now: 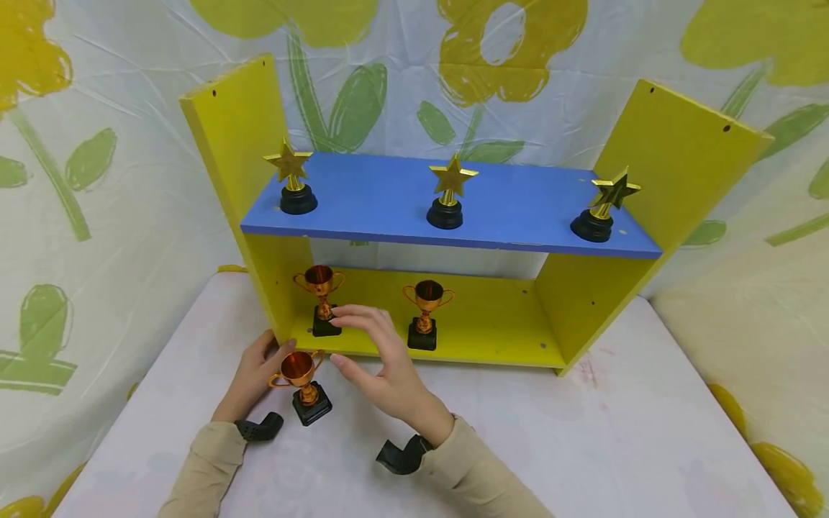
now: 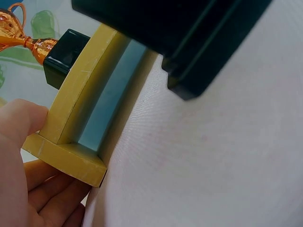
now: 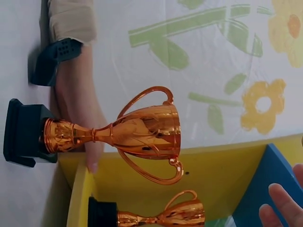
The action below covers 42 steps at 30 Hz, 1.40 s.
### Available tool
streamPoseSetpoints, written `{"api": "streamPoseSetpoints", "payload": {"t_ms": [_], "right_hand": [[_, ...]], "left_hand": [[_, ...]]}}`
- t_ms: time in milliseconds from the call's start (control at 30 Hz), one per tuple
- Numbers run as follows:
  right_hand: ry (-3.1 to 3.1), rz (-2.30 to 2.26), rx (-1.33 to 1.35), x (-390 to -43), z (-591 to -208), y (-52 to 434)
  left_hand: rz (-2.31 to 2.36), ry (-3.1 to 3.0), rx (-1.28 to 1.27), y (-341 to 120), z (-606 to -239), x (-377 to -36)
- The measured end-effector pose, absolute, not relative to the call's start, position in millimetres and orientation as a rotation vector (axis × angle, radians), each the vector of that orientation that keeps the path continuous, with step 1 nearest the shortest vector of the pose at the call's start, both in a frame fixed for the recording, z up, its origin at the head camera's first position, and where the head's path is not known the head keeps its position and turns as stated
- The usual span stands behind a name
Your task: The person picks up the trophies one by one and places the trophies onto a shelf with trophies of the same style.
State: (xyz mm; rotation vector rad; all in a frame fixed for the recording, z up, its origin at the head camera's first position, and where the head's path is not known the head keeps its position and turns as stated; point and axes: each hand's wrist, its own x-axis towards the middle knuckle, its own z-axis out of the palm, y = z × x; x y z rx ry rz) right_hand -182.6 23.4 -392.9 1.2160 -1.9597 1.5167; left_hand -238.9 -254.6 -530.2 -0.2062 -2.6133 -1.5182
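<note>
Sleeves: two beige cuffs are seen at the bottom of the head view, each with a black wrist camera mount beside it on the tabletop.
Front trophy: a copper cup trophy on a black base stands on the tabletop just before the yellow shelf unit, between the two hands.
Left hand: the left hand is laid against the unit's lower left corner, just beside the trophy's cup; in the left wrist view its fingers rest straight along the yellow edge. No hold on the trophy is seen.
Right hand: the right hand is spread wide, fingers relaxed, thumb pointing toward the front trophy and fingertips near the left cup trophy on the lower shelf. Nothing is held in its grip; whether a fingertip touches that trophy's base cannot quite be told from these angles.
Lower shelf: a second cup trophy stands near the middle, apart from the hand.
Blue shelf: three gold star trophies are spaced along the blue board.
Risk: the trophies look light and top-heavy on small bases. The front one could be tipped by a brush from either hand, and the left shelf trophy could be knocked over by the right fingertips close beside it.
</note>
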Motion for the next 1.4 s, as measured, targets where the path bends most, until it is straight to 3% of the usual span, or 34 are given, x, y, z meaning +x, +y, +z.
{"api": "streamPoseSetpoints", "payload": {"t_ms": [1400], "right_hand": [[-2.178, 1.555, 1.362, -176.5, -421.3, 2.3]], "left_hand": [[-1.523, -2.606, -0.209, -254.9, -528.5, -237.9]]}}
